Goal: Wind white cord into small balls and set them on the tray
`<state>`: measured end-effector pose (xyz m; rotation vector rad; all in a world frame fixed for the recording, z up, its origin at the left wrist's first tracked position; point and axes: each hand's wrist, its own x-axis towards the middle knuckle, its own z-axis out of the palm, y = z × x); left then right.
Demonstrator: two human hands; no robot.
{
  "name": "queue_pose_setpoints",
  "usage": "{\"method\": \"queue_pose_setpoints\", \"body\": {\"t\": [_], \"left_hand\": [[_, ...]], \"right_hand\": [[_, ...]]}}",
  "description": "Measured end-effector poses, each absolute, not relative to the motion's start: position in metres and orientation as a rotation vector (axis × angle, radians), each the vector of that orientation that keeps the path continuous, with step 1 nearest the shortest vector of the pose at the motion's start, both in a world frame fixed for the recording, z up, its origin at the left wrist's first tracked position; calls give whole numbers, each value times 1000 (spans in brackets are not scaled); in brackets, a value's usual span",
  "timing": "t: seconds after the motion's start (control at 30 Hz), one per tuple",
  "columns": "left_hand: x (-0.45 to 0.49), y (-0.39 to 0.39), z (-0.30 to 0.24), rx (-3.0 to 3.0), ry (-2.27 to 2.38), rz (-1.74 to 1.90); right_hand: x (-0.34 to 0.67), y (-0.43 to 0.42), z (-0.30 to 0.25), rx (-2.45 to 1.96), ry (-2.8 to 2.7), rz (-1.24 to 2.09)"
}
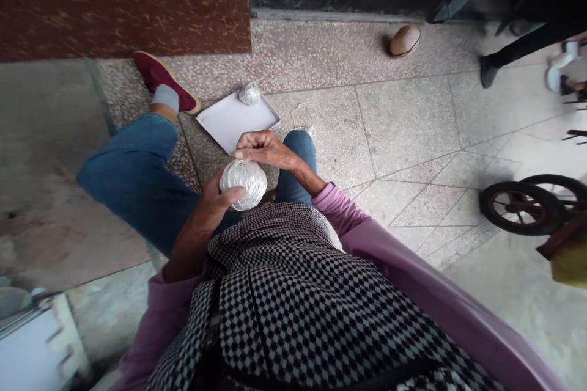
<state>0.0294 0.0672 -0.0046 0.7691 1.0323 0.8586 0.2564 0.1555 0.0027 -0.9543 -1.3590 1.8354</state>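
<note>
Speckled floor (403, 113); white tray (227, 119) at twelve o'clock from the silvery ball (253, 186). Left hand (215, 195) clasps the ball; right hand (266, 149) pinched at its top edge, contents unclear. Step: seemingly winding or unwinding; next calls for steady left hold.

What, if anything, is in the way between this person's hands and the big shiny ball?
Nothing visible. The left hand holds the big shiny ball directly, and the right hand is right at its upper edge. The white tray and smaller ball lie beyond, not between.
</note>
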Motion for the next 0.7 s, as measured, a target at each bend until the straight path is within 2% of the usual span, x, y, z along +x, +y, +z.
{"method": "queue_pose_setpoints", "body": {"t": [0.2,0.43,0.7], "left_hand": [[42,65,18,572,999,1026],[57,78,21,458,1048,1160],[63,94,30,428,1113,1297]], "right_hand": [[255,135,-16,-1167,-1176,1776],[240,103,-1,-1316,-1208,1559],[223,83,7,-1388,-1162,1533]]}}
